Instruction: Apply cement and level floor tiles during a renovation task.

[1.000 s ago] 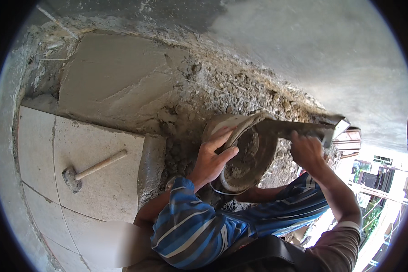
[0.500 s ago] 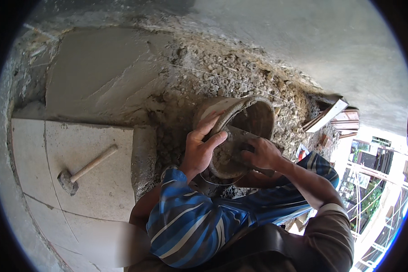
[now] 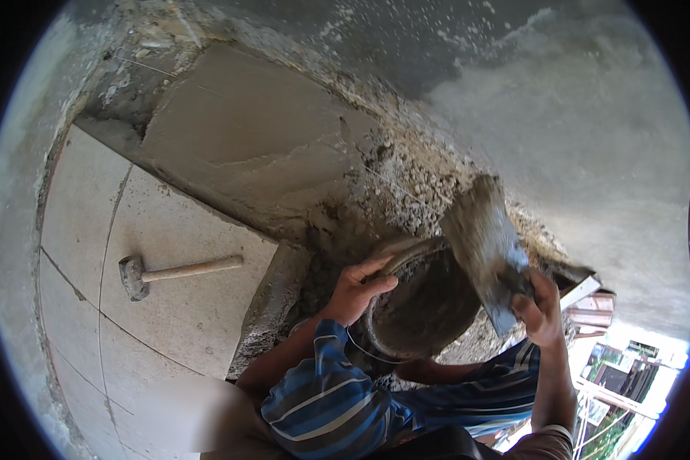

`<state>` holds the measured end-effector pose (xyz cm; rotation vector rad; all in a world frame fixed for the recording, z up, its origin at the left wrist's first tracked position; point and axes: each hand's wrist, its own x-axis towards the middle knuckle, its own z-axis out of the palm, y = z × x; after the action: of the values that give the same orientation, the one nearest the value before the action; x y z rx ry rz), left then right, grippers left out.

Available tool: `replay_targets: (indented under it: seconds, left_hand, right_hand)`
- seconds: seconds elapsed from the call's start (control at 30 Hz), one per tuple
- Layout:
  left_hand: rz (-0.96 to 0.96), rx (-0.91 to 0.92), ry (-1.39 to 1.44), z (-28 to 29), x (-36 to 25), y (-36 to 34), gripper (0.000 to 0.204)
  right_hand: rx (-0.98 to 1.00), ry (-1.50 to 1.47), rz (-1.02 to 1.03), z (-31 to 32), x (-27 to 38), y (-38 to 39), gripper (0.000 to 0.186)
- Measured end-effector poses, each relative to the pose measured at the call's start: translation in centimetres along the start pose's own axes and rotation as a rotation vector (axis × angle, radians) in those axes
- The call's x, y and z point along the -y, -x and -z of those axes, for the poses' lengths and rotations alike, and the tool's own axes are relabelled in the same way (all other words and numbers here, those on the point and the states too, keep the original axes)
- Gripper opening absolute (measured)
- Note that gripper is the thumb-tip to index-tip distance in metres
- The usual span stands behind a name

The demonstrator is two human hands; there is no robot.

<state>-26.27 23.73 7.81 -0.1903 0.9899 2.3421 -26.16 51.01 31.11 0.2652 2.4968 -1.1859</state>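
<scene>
With its thumb hooked over the rim, my left hand (image 3: 358, 287) grips a mortar-caked bucket (image 3: 383, 326) tilted above the rubble, its mouth toward me. Grey residue coats the bucket's inside, and a thin wire handle hangs below. My right hand (image 3: 540, 308) is closed on the handle of a flat plastering trowel (image 3: 479, 238), raised to the right of the bucket and apart from it. Wet mortar smears the blade, which is blurred by motion. Beyond the bucket, to the left, a smoothed patch of wet mortar (image 3: 245, 115) covers part of the bed.
A wooden-handled hammer (image 3: 195, 268) lies on pale floor tiles (image 3: 184, 326) at left. Rough gravel (image 3: 414, 203) borders the grey wall (image 3: 575, 138), with a thin string stretched over it. Stacked tile pieces (image 3: 590, 307) stand at the right.
My right hand has pulled the trowel out of the bucket and lifted it up to the right. My left hand still holds the rim. The whole view has turned and shifted.
</scene>
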Motion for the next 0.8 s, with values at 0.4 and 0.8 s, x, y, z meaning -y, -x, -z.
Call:
replay_targets:
  seconds: [0.4,0.8]
  left_hand:
    - [-0.027,0.077,-0.007,0.2,-0.8,0.3,0.045]
    - [-0.044,0.130,-0.120,1.5,-0.8,-0.2,0.045]
  right_hand:
    - [-0.355,0.918,0.286,-12.3,1.1,-22.0,0.037]
    - [-0.013,0.522,0.427,-17.9,0.9,-38.7,0.053]
